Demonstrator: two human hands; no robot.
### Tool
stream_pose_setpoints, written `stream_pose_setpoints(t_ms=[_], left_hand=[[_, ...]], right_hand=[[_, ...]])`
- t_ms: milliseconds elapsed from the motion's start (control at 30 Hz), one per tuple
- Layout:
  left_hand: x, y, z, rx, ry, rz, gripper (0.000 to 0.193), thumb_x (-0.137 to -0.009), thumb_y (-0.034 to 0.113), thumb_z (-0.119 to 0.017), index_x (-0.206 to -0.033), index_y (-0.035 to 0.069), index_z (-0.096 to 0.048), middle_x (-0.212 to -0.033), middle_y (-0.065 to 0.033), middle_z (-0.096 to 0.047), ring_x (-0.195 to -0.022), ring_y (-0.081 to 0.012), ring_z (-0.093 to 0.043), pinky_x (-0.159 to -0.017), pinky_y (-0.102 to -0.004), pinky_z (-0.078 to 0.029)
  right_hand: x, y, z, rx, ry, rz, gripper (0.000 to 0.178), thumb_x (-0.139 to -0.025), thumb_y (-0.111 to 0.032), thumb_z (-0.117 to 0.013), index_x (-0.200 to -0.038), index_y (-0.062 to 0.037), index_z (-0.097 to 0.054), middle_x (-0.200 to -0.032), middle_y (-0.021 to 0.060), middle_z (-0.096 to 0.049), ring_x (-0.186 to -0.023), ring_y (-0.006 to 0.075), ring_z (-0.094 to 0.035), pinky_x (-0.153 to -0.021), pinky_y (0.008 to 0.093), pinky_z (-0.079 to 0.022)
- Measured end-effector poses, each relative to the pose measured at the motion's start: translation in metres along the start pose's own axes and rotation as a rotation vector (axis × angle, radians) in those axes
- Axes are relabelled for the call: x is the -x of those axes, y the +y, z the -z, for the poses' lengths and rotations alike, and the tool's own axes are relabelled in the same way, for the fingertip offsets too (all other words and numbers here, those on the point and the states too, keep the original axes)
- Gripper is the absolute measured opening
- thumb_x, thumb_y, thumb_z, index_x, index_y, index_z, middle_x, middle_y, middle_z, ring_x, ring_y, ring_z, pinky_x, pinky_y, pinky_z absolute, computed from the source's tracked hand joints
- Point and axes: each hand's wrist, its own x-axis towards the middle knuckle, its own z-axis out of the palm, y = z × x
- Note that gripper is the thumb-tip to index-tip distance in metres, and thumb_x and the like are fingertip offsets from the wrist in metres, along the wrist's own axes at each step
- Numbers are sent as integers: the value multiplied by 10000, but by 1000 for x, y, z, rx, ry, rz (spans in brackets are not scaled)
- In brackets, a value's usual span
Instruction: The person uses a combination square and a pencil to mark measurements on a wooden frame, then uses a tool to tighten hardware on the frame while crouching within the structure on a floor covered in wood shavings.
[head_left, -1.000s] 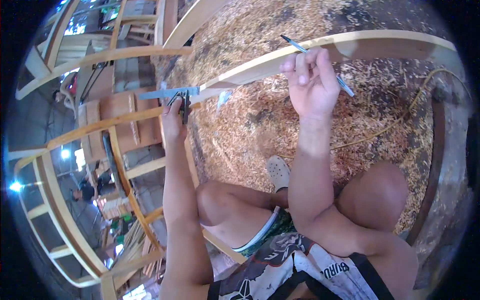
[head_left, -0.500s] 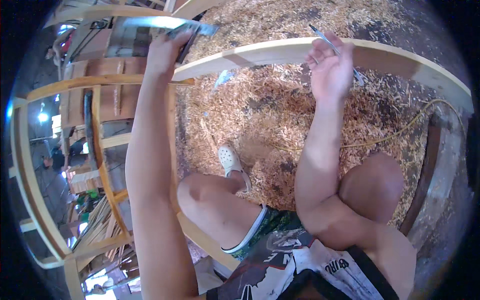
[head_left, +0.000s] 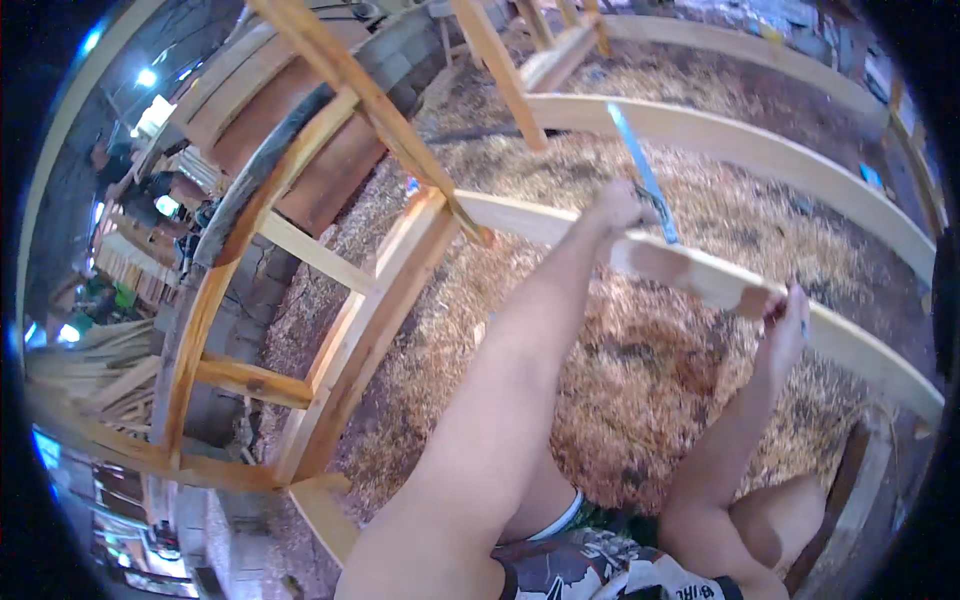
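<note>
In the head view, I make the long pale board (head_left: pixel 725 285) my landmark. The left hand (head_left: pixel 622 208) is at its far edge, fingers closed round a metal square (head_left: pixel 640 160). The blade's long axis runs crosswise to the board, away over its far side; its near end meets the edge, though I can't tell whether they touch. The right hand (head_left: pixel 788 318) is farther right along the board, fingers drawn in narrow; what they grip, I can't tell. A timber frame (head_left: pixel 370 330) crowds the board's left end; shavings-covered floor (head_left: pixel 640 340) lies open on its near side.
</note>
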Motion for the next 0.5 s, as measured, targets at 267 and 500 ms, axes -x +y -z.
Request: stream_pose_setpoints(t_ms=[267, 500], left_hand=[[-34, -52, -14, 235, -144, -179, 259, -720, 260, -772, -869, 53, -725, -752, -63, -682, -677, -152, -612, -622, -316, -492], [-105, -116, -25, 633, -366, -150, 313, -805, 356, -741, -802, 50, -678, -647, 2, -610, -517, -113, -487, -479, -284, -369]], right_hand=[[36, 38, -47, 336, -141, 164, 294, -986, -320, -480, -1030, -58, -606, -654, 11, -536, -626, 96, -479, -583, 249, -390], [95, 109, -75, 838, -594, -9, 311, -956, -240, -578, -1119, 16, -641, -1020, 60, -644, -860, 122, -606, -772, 289, -503]])
